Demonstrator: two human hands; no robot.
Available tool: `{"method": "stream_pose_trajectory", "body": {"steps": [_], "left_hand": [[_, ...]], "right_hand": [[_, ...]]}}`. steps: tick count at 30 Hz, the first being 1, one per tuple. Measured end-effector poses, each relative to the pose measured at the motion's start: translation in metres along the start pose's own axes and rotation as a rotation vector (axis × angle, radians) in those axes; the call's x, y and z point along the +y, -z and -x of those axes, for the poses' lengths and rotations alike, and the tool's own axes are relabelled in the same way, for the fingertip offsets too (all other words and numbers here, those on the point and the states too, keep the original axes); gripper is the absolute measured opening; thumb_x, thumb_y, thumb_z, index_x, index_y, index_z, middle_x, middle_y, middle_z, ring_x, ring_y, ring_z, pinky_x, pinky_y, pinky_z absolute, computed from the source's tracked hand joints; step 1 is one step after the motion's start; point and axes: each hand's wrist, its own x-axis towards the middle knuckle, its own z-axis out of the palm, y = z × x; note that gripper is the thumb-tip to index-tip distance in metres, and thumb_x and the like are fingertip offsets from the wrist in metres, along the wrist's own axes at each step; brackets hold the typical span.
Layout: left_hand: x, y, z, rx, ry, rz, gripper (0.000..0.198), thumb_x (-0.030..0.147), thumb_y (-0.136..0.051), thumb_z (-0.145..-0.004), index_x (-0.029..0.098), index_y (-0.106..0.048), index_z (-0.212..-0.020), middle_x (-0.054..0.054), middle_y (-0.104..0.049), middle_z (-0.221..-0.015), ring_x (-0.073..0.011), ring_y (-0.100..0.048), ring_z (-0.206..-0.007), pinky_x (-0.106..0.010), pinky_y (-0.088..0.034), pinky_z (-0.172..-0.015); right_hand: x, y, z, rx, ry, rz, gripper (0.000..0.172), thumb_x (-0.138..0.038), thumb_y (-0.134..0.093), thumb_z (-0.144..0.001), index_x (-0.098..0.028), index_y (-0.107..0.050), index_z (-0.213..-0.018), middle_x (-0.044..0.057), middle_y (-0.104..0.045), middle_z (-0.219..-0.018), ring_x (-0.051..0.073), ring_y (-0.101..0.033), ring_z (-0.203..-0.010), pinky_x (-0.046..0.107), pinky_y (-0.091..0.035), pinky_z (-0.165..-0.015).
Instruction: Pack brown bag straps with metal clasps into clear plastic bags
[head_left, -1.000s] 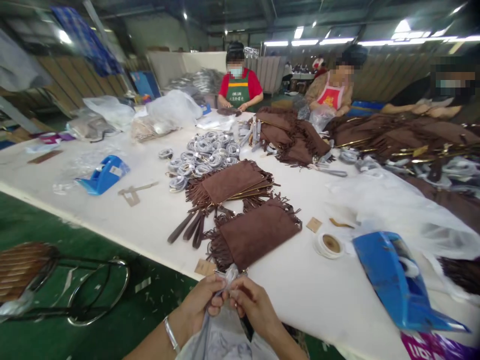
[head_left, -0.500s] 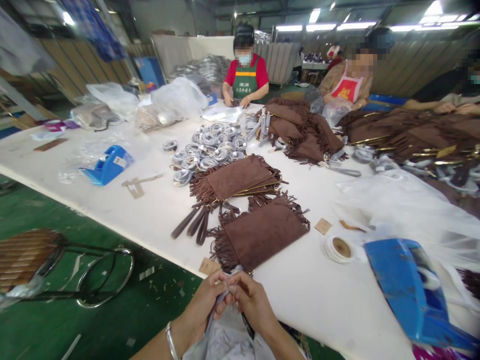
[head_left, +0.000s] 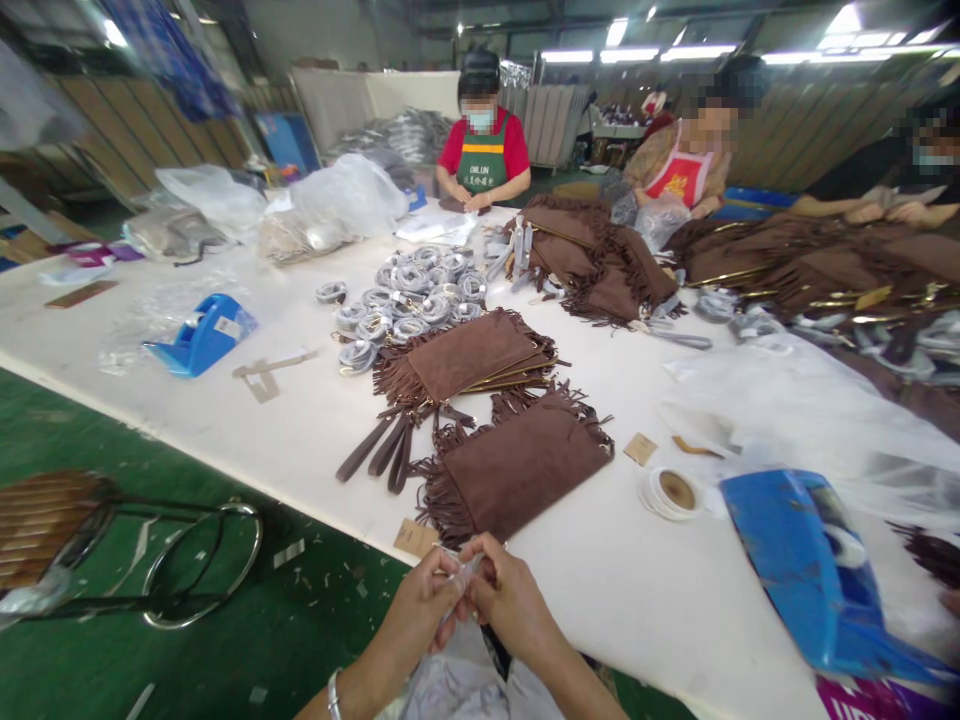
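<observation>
At the table's near edge, my left hand [head_left: 421, 598] and my right hand [head_left: 508, 598] are close together, fingers pinched on a narrow strip in pale, translucent wrapping [head_left: 465, 574]. What lies inside the wrapping is hard to make out. Just beyond my fingers lies a brown fringed bag [head_left: 529, 462], flat on the table. Behind it is a small stack of similar fringed bags [head_left: 469, 352], with brown wrist straps [head_left: 375, 446] hanging out to the left. A tan paper tag [head_left: 415, 537] rests by the edge, left of the nearer bag's fringe.
Coiled, wrapped straps [head_left: 420, 290] lie behind the bags. A blue tape dispenser [head_left: 802, 570] and a tape roll [head_left: 673, 494] are at right, another blue dispenser [head_left: 201, 335] at left. Co-workers handle things across the white table [head_left: 300, 440]. A stool [head_left: 56, 525] stands left.
The view has shifted slightly. My hands still pinch the wrapped strip, which now shows paler between my fingers; my right fingers have risen a little. The bags have not moved on the table.
</observation>
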Motion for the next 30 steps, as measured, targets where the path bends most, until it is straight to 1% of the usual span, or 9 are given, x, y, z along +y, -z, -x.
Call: {"method": "stream_pose_trajectory", "body": {"steps": [3,6,10,14,17,21,24,26,30], "left_hand": [[-0.002,-0.003,0.0,0.049,-0.002,-0.022,0.04,0.058,-0.054,-0.08,0.02,-0.044,-0.078,0.001,-0.058,-0.056,-0.0066,-0.034,-0.029,-0.016,-0.019,-0.028],[-0.004,-0.004,0.0,0.06,0.018,-0.01,0.039,0.057,-0.052,-0.081,0.02,-0.046,-0.079,0.001,-0.059,-0.055,-0.0065,-0.034,-0.029,-0.016,-0.019,-0.029],[-0.005,-0.004,-0.001,0.103,0.052,0.018,0.035,0.053,-0.053,-0.082,0.02,-0.046,-0.078,0.001,-0.059,-0.055,-0.0067,-0.034,-0.031,-0.017,-0.019,-0.031],[-0.004,-0.006,-0.001,0.157,0.098,0.045,0.033,0.05,-0.057,-0.08,0.019,-0.047,-0.076,0.002,-0.057,-0.051,-0.0085,-0.038,-0.035,-0.018,-0.023,-0.034],[-0.002,-0.008,0.002,0.172,0.083,0.061,0.033,0.049,-0.059,-0.079,0.017,-0.051,-0.076,0.0,-0.056,-0.049,-0.0106,-0.043,-0.039,-0.019,-0.029,-0.039],[0.003,-0.01,0.006,0.191,0.093,0.167,0.031,0.045,-0.065,-0.076,0.015,-0.056,-0.077,-0.002,-0.059,-0.057,-0.0125,-0.05,-0.05,-0.019,-0.033,-0.045],[0.007,-0.011,0.008,0.196,0.123,0.27,0.029,0.04,-0.069,-0.073,0.014,-0.056,-0.078,-0.002,-0.059,-0.062,-0.0126,-0.052,-0.054,-0.019,-0.033,-0.046],[0.01,-0.009,0.008,0.183,0.155,0.308,0.028,0.039,-0.069,-0.072,0.015,-0.056,-0.078,-0.001,-0.057,-0.061,-0.0118,-0.05,-0.052,-0.019,-0.033,-0.045],[0.012,-0.005,0.008,0.125,0.187,0.224,0.028,0.042,-0.066,-0.075,0.016,-0.053,-0.077,0.002,-0.051,-0.053,-0.0091,-0.042,-0.043,-0.018,-0.025,-0.04]], "right_hand": [[0.0,0.0,0.0,0.007,-0.02,0.019,0.021,-0.014,-0.047,-0.077,-0.023,-0.053,-0.095,-0.007,-0.055,-0.055,0.01,-0.049,-0.045,0.017,-0.037,-0.043],[0.002,0.0,0.001,-0.007,-0.028,-0.035,0.016,-0.018,-0.046,-0.081,-0.022,-0.05,-0.096,-0.007,-0.054,-0.056,0.01,-0.049,-0.047,0.018,-0.039,-0.043],[0.009,-0.001,0.005,-0.023,-0.014,-0.136,0.018,-0.017,-0.046,-0.082,-0.022,-0.045,-0.099,-0.006,-0.056,-0.062,0.01,-0.051,-0.051,0.019,-0.042,-0.046],[0.017,-0.001,0.01,-0.028,-0.008,-0.174,0.021,-0.014,-0.043,-0.081,-0.022,-0.043,-0.1,-0.005,-0.057,-0.068,0.009,-0.048,-0.05,0.018,-0.039,-0.045],[0.017,0.0,0.012,-0.019,0.018,-0.128,0.024,-0.011,-0.041,-0.08,-0.022,-0.043,-0.101,-0.006,-0.056,-0.068,0.009,-0.048,-0.051,0.019,-0.038,-0.047],[0.012,0.001,0.013,0.002,0.07,-0.036,0.029,-0.007,-0.041,-0.078,-0.022,-0.042,-0.102,-0.006,-0.06,-0.068,0.011,-0.053,-0.058,0.02,-0.04,-0.055],[0.007,0.001,0.014,0.019,0.082,-0.002,0.031,-0.005,-0.041,-0.077,-0.023,-0.043,-0.103,-0.005,-0.063,-0.07,0.012,-0.056,-0.064,0.021,-0.04,-0.06],[0.003,0.002,0.016,0.036,0.089,0.028,0.029,-0.006,-0.042,-0.078,-0.023,-0.044,-0.102,-0.005,-0.063,-0.071,0.012,-0.057,-0.066,0.022,-0.04,-0.062],[-0.011,0.008,0.02,0.034,0.102,0.13,0.028,-0.008,-0.044,-0.078,-0.022,-0.047,-0.101,-0.004,-0.062,-0.071,0.013,-0.057,-0.068,0.022,-0.039,-0.064]]}}
